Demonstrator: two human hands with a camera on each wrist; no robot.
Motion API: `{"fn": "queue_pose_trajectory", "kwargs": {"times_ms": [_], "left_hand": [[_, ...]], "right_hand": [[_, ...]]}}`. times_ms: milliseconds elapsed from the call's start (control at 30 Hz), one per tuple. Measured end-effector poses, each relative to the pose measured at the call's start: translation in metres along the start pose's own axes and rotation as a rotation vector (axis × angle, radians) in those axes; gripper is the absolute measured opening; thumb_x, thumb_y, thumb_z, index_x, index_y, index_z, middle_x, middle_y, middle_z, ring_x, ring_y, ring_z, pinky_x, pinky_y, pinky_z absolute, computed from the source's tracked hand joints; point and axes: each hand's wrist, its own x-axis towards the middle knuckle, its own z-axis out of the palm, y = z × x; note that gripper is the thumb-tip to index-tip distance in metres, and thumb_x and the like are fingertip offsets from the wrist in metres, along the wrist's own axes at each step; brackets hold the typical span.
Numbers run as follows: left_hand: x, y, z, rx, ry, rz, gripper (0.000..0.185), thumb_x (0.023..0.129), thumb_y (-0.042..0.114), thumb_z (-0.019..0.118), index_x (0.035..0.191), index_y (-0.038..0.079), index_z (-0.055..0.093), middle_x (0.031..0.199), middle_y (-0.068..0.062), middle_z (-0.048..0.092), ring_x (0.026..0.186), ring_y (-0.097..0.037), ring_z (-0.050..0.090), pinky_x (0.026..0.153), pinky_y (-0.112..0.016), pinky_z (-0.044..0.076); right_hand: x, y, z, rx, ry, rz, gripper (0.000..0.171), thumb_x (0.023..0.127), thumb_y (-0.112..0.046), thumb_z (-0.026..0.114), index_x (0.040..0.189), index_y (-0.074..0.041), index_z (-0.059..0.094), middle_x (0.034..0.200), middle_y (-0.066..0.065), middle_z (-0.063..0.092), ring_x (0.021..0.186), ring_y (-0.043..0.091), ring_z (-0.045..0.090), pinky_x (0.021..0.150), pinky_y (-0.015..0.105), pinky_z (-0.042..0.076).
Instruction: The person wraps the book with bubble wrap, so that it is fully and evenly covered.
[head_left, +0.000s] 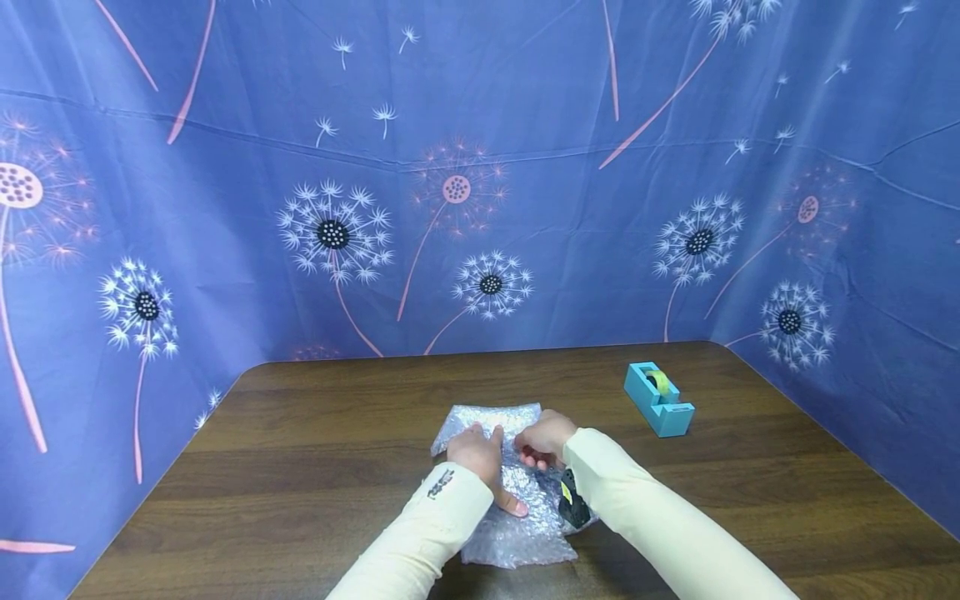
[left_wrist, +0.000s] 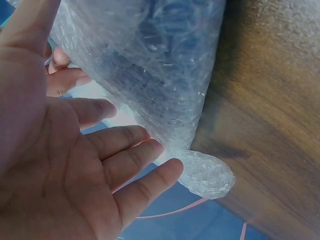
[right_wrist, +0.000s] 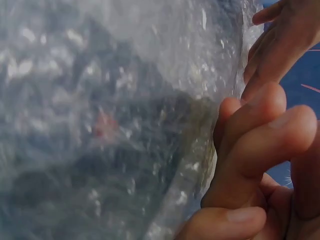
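Note:
A crinkled, clear bubble wrap bundle lies on the table, with a dark bluish shape showing through it in the right wrist view. My left hand rests on it, its fingers spread and the thumb stretched toward the near side. In the left wrist view the long fingers are nearly straight along the wrap's edge. Just right of it, my right hand bends over the wrap with curled fingers against its edge. Its index fingertip and thumb are hidden, so I cannot tell whether they pinch the wrap.
To the right rear stands a light blue tape dispenser with a yellow tape roll. A black wrist device sits under the right sleeve. Behind the brown wooden table hangs a blue cloth with dandelion prints.

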Motion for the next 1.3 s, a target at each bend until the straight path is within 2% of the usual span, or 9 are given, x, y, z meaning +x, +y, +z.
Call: {"fn": "queue_pose_trajectory", "kwargs": {"times_ms": [233,467,567,667,733,833,933,1067,1300], "left_hand": [[0.001,-0.001,0.001,-0.009,-0.008,-0.005,0.118,0.058,0.066,0.090,0.154,0.013,0.045,0.151,-0.017,0.049,0.137,-0.030,0.050,0.106,-0.039,0.048],[-0.002,0.000,0.000,0.019,0.013,0.010,0.115,0.060,0.067,0.089,0.152,0.013,0.048,0.148,-0.015,0.053,0.137,-0.028,0.050,0.107,-0.038,0.047],[-0.004,0.000,0.000,0.033,0.030,0.009,0.115,0.058,0.068,0.089,0.151,0.013,0.049,0.147,-0.014,0.055,0.136,-0.027,0.051,0.106,-0.037,0.047],[-0.005,0.001,0.000,0.041,0.040,0.007,0.116,0.058,0.068,0.089,0.151,0.014,0.049,0.146,-0.014,0.055,0.135,-0.026,0.052,0.105,-0.037,0.048],[-0.006,0.001,0.000,0.045,0.048,0.007,0.115,0.057,0.068,0.090,0.151,0.014,0.049,0.145,-0.014,0.056,0.135,-0.026,0.052,0.105,-0.037,0.048],[-0.005,0.001,0.000,0.044,0.047,0.008,0.114,0.058,0.068,0.090,0.151,0.014,0.050,0.145,-0.014,0.057,0.134,-0.026,0.052,0.105,-0.036,0.048],[-0.005,0.001,0.000,0.044,0.047,0.007,0.114,0.058,0.068,0.089,0.150,0.014,0.050,0.144,-0.014,0.057,0.134,-0.026,0.053,0.104,-0.036,0.049],[-0.005,0.001,0.001,0.052,0.054,0.005,0.113,0.058,0.069,0.089,0.150,0.014,0.051,0.143,-0.014,0.058,0.134,-0.026,0.053,0.104,-0.036,0.049],[-0.004,0.003,0.001,0.073,0.026,-0.011,0.115,0.058,0.071,0.087,0.151,0.016,0.049,0.146,-0.012,0.056,0.136,-0.024,0.052,0.105,-0.036,0.048]], "right_hand": [[-0.003,-0.002,0.001,-0.107,0.060,-0.045,0.030,0.090,-0.005,0.066,0.059,-0.006,0.063,0.049,-0.002,0.052,0.038,0.003,0.042,0.039,0.012,0.035],[-0.008,-0.004,-0.002,-0.449,0.134,-0.090,0.037,0.093,-0.023,0.071,0.059,-0.008,0.067,0.049,-0.001,0.057,0.040,0.006,0.046,0.045,0.018,0.039],[-0.008,-0.004,-0.004,-0.591,0.173,-0.099,0.034,0.091,-0.033,0.074,0.071,-0.006,0.072,0.055,0.001,0.061,0.044,0.009,0.052,0.051,0.025,0.043],[-0.008,-0.006,-0.005,-0.671,0.222,-0.118,0.039,0.087,-0.040,0.078,0.092,-0.001,0.075,0.072,0.007,0.068,0.060,0.017,0.060,0.061,0.034,0.051],[-0.008,-0.006,-0.005,-0.689,0.258,-0.139,0.040,0.084,-0.040,0.081,0.093,-0.002,0.074,0.077,0.007,0.069,0.067,0.020,0.062,0.065,0.039,0.054],[-0.005,-0.007,-0.003,-0.692,0.311,-0.191,0.034,0.080,-0.036,0.087,0.073,-0.007,0.071,0.065,0.002,0.062,0.061,0.017,0.057,0.058,0.036,0.052],[-0.003,-0.007,0.000,-0.675,0.346,-0.250,0.040,0.077,-0.031,0.090,0.056,-0.013,0.060,0.052,-0.003,0.050,0.051,0.012,0.047,0.048,0.029,0.042],[0.000,-0.005,0.000,-0.636,0.331,-0.292,0.042,0.083,-0.027,0.086,0.054,-0.015,0.058,0.049,-0.005,0.048,0.049,0.010,0.044,0.046,0.026,0.036],[0.006,0.001,-0.006,-0.535,0.271,-0.254,0.047,0.085,-0.028,0.083,0.051,-0.015,0.052,0.047,-0.007,0.040,0.047,0.009,0.036,0.044,0.024,0.028]]}}
